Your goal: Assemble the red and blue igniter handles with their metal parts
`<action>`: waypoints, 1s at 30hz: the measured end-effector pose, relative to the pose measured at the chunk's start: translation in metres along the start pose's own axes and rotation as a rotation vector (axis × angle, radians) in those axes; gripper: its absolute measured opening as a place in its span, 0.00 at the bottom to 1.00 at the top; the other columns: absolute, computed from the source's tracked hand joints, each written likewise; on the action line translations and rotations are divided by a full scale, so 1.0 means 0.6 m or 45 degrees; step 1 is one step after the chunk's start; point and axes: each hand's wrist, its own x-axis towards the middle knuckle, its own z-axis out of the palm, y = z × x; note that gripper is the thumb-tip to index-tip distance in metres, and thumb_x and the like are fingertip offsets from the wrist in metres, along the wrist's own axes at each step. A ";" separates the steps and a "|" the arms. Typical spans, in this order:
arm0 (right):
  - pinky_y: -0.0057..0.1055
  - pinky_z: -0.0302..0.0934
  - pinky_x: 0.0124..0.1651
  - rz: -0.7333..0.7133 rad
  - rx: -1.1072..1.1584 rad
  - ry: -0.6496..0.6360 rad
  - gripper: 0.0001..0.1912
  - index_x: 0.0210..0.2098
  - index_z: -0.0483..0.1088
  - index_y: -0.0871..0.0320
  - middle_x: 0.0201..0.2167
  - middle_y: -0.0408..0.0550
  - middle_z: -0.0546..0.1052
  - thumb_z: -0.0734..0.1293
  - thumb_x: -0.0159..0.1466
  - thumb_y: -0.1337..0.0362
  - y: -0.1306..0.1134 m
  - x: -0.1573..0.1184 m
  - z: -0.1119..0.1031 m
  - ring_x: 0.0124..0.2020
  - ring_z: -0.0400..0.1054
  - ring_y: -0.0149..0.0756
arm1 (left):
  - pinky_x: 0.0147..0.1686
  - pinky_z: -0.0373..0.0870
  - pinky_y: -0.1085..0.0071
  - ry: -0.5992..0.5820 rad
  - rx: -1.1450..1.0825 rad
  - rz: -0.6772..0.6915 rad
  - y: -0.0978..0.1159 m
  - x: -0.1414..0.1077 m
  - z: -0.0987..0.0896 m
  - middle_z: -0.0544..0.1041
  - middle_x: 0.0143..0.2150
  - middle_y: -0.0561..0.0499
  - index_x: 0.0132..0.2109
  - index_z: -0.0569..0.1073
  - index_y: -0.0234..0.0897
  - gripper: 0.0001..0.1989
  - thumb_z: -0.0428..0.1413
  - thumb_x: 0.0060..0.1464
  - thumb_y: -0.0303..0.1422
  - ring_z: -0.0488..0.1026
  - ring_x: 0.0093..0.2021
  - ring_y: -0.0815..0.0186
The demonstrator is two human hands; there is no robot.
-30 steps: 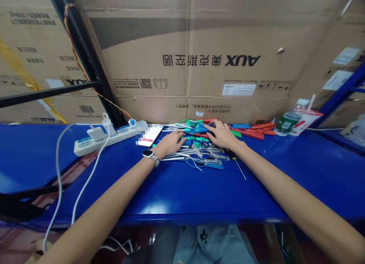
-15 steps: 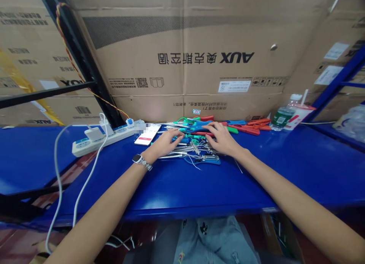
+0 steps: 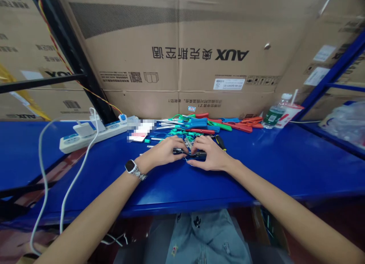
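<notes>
At the front of a heap of long-nosed lighters (image 3: 194, 122), my left hand (image 3: 167, 153) curls inward, fingers and thumb round loose lighter parts (image 3: 199, 155). These parts look dark and metallic, with thin wires, and lie largely hidden by the fingers. Facing it, my right hand (image 3: 212, 153) is bent round the other end of the same parts, thumb below and fingers above. A screwdriver (image 3: 220, 143) with a black and yellow handle lies just behind the right hand. The lighters have blue, green and red handles and silver tubes.
On the left are a phone (image 3: 139, 136) and a white power strip (image 3: 99, 134) with plugs and hanging cables. Orange-red handles (image 3: 242, 125), a water bottle (image 3: 273, 113) and a cup (image 3: 291, 115) stand or lie right. A large cardboard box (image 3: 199, 20) rises behind the blue table (image 3: 171, 190).
Both hands have come down from the heap toward me and curled round the loose parts at its front. The screwdriver handle now shows. The view has shifted slightly.
</notes>
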 end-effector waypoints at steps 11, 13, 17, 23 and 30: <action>0.43 0.58 0.51 0.001 0.037 -0.038 0.06 0.31 0.72 0.55 0.34 0.46 0.76 0.73 0.62 0.64 0.007 -0.002 0.006 0.43 0.68 0.42 | 0.49 0.71 0.60 -0.001 0.090 -0.247 -0.007 -0.011 -0.022 0.80 0.47 0.45 0.49 0.79 0.36 0.14 0.57 0.54 0.26 0.76 0.47 0.58; 0.42 0.59 0.50 0.012 0.075 -0.003 0.05 0.31 0.72 0.55 0.34 0.47 0.76 0.70 0.63 0.67 0.015 -0.002 0.006 0.43 0.68 0.42 | 0.47 0.71 0.61 -0.042 0.098 -0.264 -0.011 -0.012 -0.022 0.80 0.46 0.45 0.47 0.79 0.36 0.11 0.58 0.57 0.29 0.76 0.45 0.59; 0.43 0.60 0.51 0.042 0.108 0.064 0.05 0.31 0.71 0.55 0.34 0.47 0.77 0.68 0.65 0.67 0.030 -0.002 0.003 0.42 0.69 0.42 | 0.44 0.70 0.64 -0.059 0.073 -0.260 -0.016 -0.012 -0.021 0.81 0.44 0.47 0.46 0.79 0.37 0.10 0.56 0.59 0.29 0.76 0.42 0.61; 0.42 0.61 0.47 0.084 0.098 0.131 0.07 0.31 0.72 0.55 0.32 0.47 0.78 0.67 0.67 0.64 0.045 -0.001 0.005 0.38 0.69 0.40 | 0.45 0.71 0.64 -0.060 0.012 -0.370 -0.007 -0.016 -0.031 0.82 0.45 0.46 0.47 0.80 0.37 0.14 0.58 0.53 0.30 0.77 0.42 0.60; 0.39 0.61 0.44 0.123 0.071 0.118 0.09 0.29 0.72 0.56 0.30 0.46 0.77 0.67 0.67 0.65 0.044 0.000 0.006 0.36 0.68 0.39 | 0.48 0.70 0.62 -0.175 -0.011 -0.477 -0.014 -0.023 -0.037 0.81 0.49 0.45 0.50 0.79 0.38 0.19 0.57 0.49 0.29 0.76 0.47 0.57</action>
